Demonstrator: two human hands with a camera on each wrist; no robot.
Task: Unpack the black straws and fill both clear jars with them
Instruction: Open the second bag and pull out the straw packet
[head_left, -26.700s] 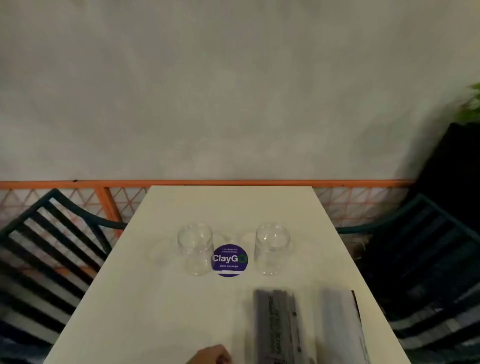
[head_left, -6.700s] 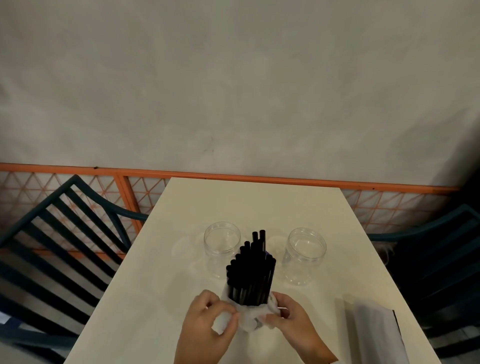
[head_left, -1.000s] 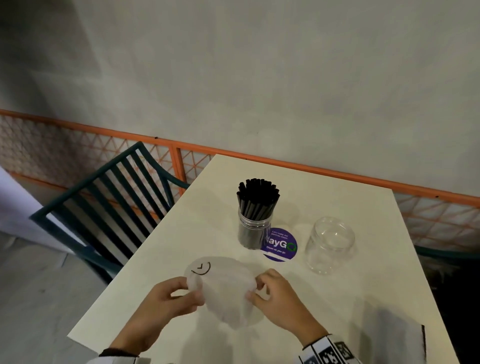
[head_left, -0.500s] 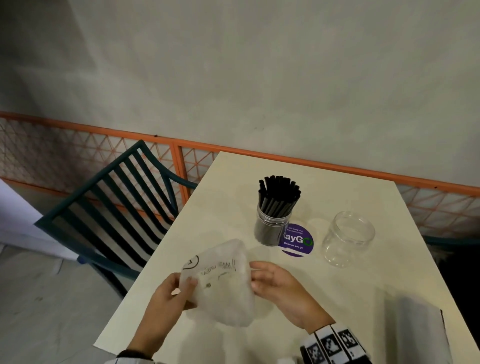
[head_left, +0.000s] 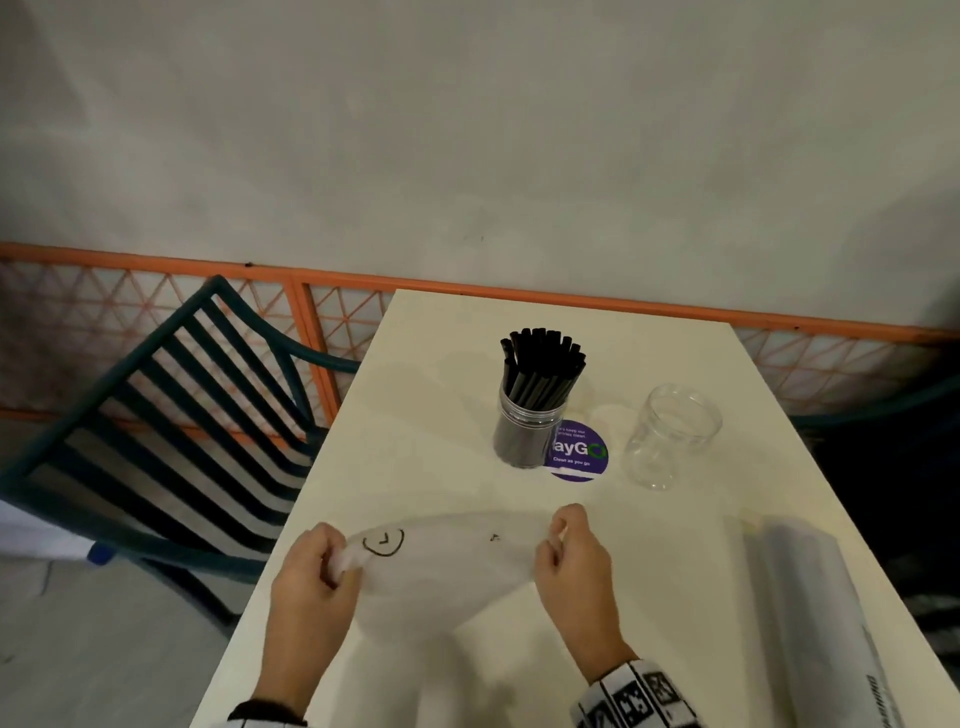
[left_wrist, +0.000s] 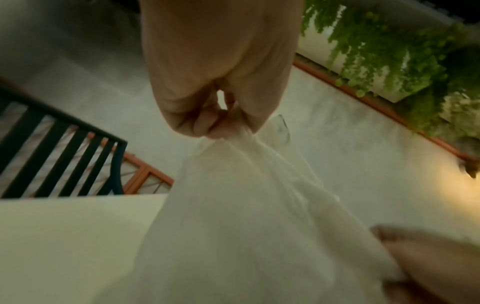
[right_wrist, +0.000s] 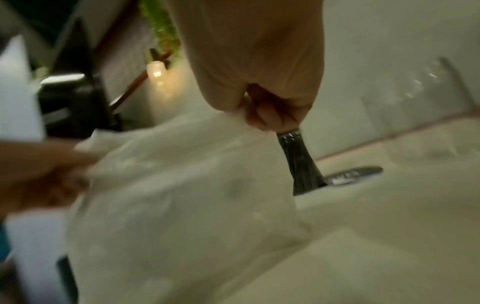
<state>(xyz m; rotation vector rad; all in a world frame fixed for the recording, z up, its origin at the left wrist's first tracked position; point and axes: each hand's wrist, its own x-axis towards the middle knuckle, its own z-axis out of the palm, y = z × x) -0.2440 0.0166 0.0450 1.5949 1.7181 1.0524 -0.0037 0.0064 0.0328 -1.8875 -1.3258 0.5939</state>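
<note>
A clear jar packed with black straws stands upright mid-table; the same jar shows in the right wrist view. To its right stands a second clear jar with nothing in it. Near the front edge I hold an empty clear plastic wrapper stretched between both hands. My left hand pinches its left end, and my right hand pinches its right end. The left wrist view shows the left hand with its fingertips bunched on the wrapper.
A purple round sticker lies on the cream table between the jars. A sealed clear pack lies at the front right. A dark green slatted chair stands left of the table, beside an orange lattice rail.
My hands have moved apart and pulled the wrapper out flat and wide; half a second ago it was bunched up between them. The jars have not moved.
</note>
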